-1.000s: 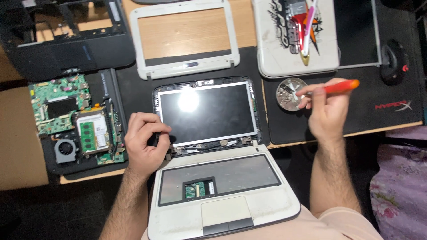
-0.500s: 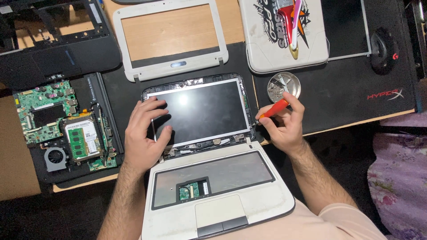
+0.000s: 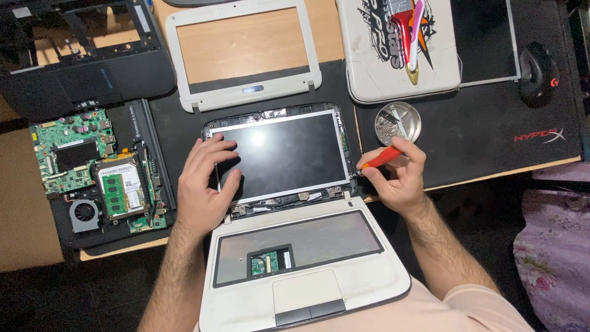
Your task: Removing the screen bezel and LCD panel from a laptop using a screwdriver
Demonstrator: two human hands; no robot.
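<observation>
A small white laptop (image 3: 362,283) lies open before me with its keyboard removed and its bare screen panel (image 3: 284,154) exposed, bezel off. My left hand (image 3: 203,187) rests on the panel's left edge, fingers spread across the glass. A red-handled screwdriver (image 3: 382,158) is gripped in my right hand (image 3: 396,178), its tip at the right edge of the screen panel near the hinge.
The white screen bezel (image 3: 178,55) lies above the laptop. A round metal dish (image 3: 398,123) with screws sits right of the screen. A green motherboard (image 3: 92,166) in a black chassis lies left. A white lid (image 3: 369,67), black mouse (image 3: 539,74) and black mat (image 3: 491,135) are right.
My right hand came from the screw dish down to the panel's right edge with the screwdriver. My left hand shifted from the lower left corner up onto the panel's left side.
</observation>
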